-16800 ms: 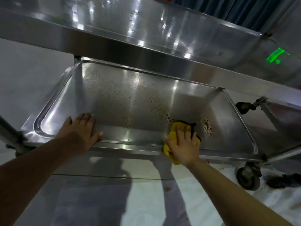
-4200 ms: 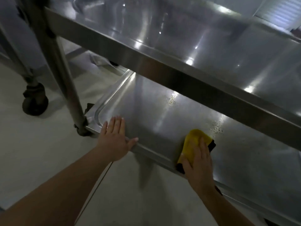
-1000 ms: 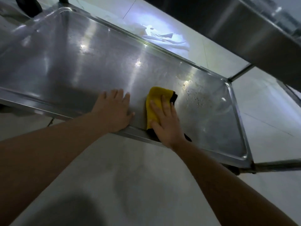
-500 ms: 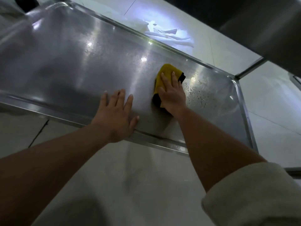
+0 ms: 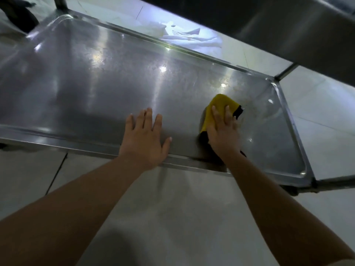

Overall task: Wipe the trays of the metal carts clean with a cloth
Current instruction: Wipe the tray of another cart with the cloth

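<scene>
The low steel tray (image 5: pixel 76 89) of a metal cart fills the upper half of the head view. A yellow cloth with black edging (image 5: pixel 221 106) lies on the tray's right part. My right hand (image 5: pixel 223 135) presses flat on the cloth with straight fingers, covering its near half. My left hand (image 5: pixel 146 139) lies flat with spread fingers on the tray's near rim and floor, just left of the cloth. Faint specks and wet smears show on the tray right of the cloth.
An upper steel shelf (image 5: pixel 288 29) overhangs at the top right. A cart post (image 5: pixel 286 72) rises at the tray's far right corner. A white crumpled cloth (image 5: pixel 192 37) lies on the tiled floor (image 5: pixel 172 217) beyond the tray.
My right hand has slid the cloth from the tray's far side back toward the near rim and to the right. My left hand stays flat at the near rim.
</scene>
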A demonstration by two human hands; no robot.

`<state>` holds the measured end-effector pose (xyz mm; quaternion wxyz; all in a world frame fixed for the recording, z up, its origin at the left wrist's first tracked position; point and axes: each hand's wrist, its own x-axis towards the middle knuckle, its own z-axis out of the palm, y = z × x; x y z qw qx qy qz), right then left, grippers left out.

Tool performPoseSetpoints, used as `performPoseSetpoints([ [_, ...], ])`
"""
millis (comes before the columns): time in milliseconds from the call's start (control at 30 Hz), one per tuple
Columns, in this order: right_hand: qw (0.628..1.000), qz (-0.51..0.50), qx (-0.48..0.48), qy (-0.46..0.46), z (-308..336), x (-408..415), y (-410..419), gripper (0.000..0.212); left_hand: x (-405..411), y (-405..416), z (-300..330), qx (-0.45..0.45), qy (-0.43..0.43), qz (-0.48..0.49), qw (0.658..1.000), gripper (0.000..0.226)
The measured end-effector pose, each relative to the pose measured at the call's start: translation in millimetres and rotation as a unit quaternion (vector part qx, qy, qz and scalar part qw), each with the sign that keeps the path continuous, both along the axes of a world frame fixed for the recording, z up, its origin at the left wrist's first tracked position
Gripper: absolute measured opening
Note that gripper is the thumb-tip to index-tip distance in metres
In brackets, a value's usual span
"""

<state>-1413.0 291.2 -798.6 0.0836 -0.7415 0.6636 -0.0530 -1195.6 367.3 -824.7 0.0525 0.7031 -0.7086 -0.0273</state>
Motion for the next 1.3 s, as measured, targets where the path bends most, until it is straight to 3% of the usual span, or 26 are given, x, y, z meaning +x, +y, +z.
performPoseSetpoints([
  [200, 0.986, 0.165, 0.03, -0.026, 0.0, -23.5, 70.6, 0.063, 3.6, -1.6, -2.4, -0.001, 0.01, -0.004, 1.0, 0.075],
  [300, 0.982, 0.179, 0.033, -0.054, -1.3, -29.6, 62.6, 0.063, 5.8, -1.7, -6.2, 0.003, -0.002, -0.001, 1.0, 0.076],
  [433, 0.985, 0.17, -0.008, -0.023, -3.8, -40.8, 12.6, 0.061, 3.2, -1.9, -7.7, -0.007, -0.003, 0.008, 1.0, 0.074],
  [500, 0.992, 0.121, -0.035, -0.009, -4.3, -51.5, -24.8, 0.056, 1.2, 0.0, -5.7, -0.008, 0.002, 0.013, 1.0, 0.077],
  [567, 1.0, 0.002, -0.019, 0.001, -4.4, -62.5, -53.2, 0.055, 1.8, 5.1, -2.7, -0.002, -0.009, 0.014, 1.0, 0.071],
  [633, 0.991, -0.135, -0.003, -0.009, -5.0, -66.0, -60.5, 0.056, -2.9, 0.8, 4.1, -0.006, -0.022, 0.027, 0.999, 0.06],
  [700, 0.982, -0.184, -0.02, -0.031, -7.4, -56.8, -44.6, 0.058, -17.2, -12.7, 13.9, -0.001, -0.018, 0.051, 0.999, 0.055],
  [767, 0.991, -0.128, -0.033, -0.034, -12.0, -46.2, -15.9, 0.058, -41.9, -27.9, 18.3, 0.03, -0.013, 0.07, 0.997, 0.056],
  [867, 0.996, 0.065, -0.055, -0.032, -14.7, -58.6, 22.2, 0.059, -77.1, -28.2, 5.8, 0.011, -0.009, 0.059, 0.998, 0.067],
  [967, 0.954, 0.291, -0.049, -0.047, -7.8, -100.8, 21.1, 0.057, -78.2, -19.1, -3.9, -0.045, 0.018, 0.056, 0.997, 0.064],
  [1033, 0.947, 0.319, -0.027, -0.039, -1.9, -127.6, 4.4, 0.055, -75.8, -17.4, -1.8, -0.055, 0.029, 0.047, 0.997, 0.065],
  [1100, 0.972, 0.23, -0.02, -0.046, 1.4, -138.4, -21.3, 0.055, -78.0, -17.8, 3.0, -0.047, 0.032, 0.048, 0.997, 0.066],
  [1167, 0.994, 0.078, -0.038, -0.065, -0.9, -124.1, -52.3, 0.052, -82.6, -17.3, 5.4, -0.043, 0.031, 0.051, 0.997, 0.065],
  [1233, 0.995, -0.07, -0.031, -0.071, -4.4, -86.7, -79.3, 0.052, -83.6, -18.6, 5.1, -0.045, 0.032, 0.055, 0.997, 0.064],
  [1300, 0.989, -0.114, -0.033, -0.084, -8.4, -51.7, -94.9, 0.055, -82.5, -20.2, 3.8, -0.05, 0.03, 0.059, 0.997, 0.063],
])
